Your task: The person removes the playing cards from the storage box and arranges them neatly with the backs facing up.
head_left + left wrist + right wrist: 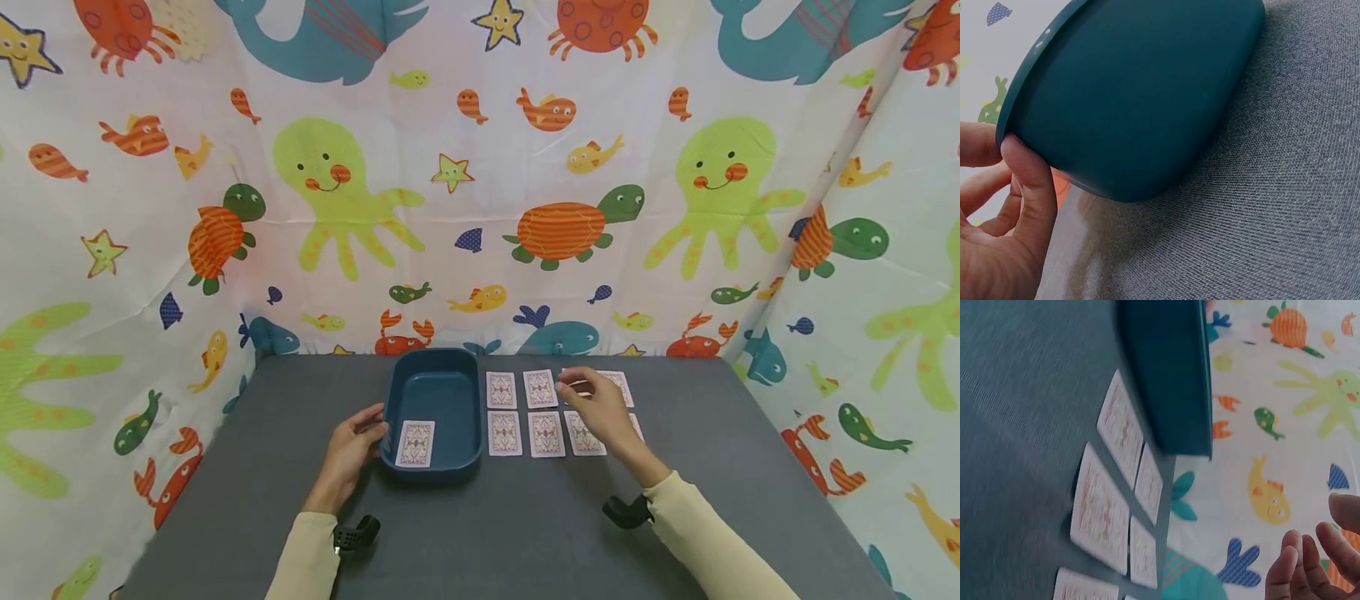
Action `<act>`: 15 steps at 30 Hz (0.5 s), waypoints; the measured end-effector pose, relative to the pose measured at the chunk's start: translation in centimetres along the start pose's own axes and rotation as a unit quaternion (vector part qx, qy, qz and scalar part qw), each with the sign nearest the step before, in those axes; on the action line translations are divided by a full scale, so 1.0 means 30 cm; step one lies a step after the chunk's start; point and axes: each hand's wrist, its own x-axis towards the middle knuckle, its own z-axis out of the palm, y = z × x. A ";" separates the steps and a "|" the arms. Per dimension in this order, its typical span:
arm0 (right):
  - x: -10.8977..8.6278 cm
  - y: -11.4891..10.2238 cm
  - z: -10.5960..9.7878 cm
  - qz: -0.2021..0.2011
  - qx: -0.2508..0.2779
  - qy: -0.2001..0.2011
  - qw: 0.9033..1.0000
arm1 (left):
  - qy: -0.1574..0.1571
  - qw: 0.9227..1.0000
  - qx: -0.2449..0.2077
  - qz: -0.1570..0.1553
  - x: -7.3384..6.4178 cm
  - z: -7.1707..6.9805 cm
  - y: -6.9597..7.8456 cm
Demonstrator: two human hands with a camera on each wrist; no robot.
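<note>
A dark teal plastic tub (435, 472) stands on the grey cloth-covered table, one playing card (415, 443) lying face down inside it near its front left corner. My left hand (352, 450) is at the tub's left side; in the left wrist view its thumb (1029, 165) and a finger pinch the rim. Right of the tub, several face-down cards (546, 435) with a patterned back lie in two rows. Over the right part of those rows hovers my right hand (600, 407), fingers loosely bent and holding nothing, partly hiding some cards.
The grey table (510, 533) reaches toward me in front of the tub and cards. Behind it hangs a white curtain (450, 233) printed with sea animals, which continues along both sides. A dark wrist-worn device (628, 512) sits at my right cuff.
</note>
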 end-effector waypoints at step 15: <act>-0.033 -0.096 0.092 -0.032 0.044 -0.008 0.998 | 0.002 1.000 0.008 0.006 0.005 0.003 -0.008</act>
